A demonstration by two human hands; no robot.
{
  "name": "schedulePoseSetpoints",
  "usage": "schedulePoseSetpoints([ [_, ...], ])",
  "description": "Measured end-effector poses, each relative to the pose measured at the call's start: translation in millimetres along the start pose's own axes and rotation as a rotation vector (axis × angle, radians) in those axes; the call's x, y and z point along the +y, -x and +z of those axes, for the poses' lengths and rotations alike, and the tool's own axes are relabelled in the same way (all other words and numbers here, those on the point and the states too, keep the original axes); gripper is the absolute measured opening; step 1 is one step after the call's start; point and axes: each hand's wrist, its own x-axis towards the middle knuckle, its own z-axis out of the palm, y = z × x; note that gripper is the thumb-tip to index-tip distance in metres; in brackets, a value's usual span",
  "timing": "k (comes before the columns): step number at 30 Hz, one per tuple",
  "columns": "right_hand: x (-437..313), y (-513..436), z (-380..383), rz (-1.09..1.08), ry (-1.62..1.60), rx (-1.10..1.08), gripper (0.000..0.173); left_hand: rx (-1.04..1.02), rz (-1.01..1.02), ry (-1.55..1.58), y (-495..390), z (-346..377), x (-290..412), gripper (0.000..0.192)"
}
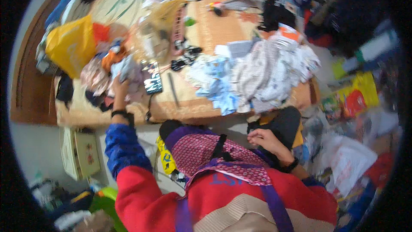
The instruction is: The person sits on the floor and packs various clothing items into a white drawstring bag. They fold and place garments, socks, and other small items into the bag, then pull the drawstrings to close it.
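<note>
My left hand (120,85) reaches into a heap of clothes at the left of the bed, its fingers on a pale blue cloth (123,66). Blur hides part of that grip. Close by lie an orange cloth item (111,59) and a pale pink garment (95,75). My right hand (265,140) hovers near my knee, fingers loosely curled, with nothing visible in it. Ahead of it, light-coloured baby clothes are piled up: a blue patterned garment (220,83) and a greyish one (254,71).
A smartphone (152,77) with a cable lies on the bedspread (190,106). Behind it are a pink plastic basket (177,32) and a translucent yellowish bag (156,25). A yellow bag (72,46) stands at left. Plastic bags (347,158) crowd the right side.
</note>
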Motion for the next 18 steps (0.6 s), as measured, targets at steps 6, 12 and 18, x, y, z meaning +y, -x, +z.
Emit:
schedulePoseSetpoints([
  [6,10,2,0,-0.087,-0.019,-0.031,0.023,0.217,-0.087,0.168,4,-6,-12,0.057],
  [12,22,12,-11,-0.142,-0.042,0.069,0.022,0.381,0.057,-0.334,21,18,44,0.065],
  [18,10,-5,-32,-0.163,0.006,0.136,0.02,0.308,0.441,0.123,61,60,120,0.03],
])
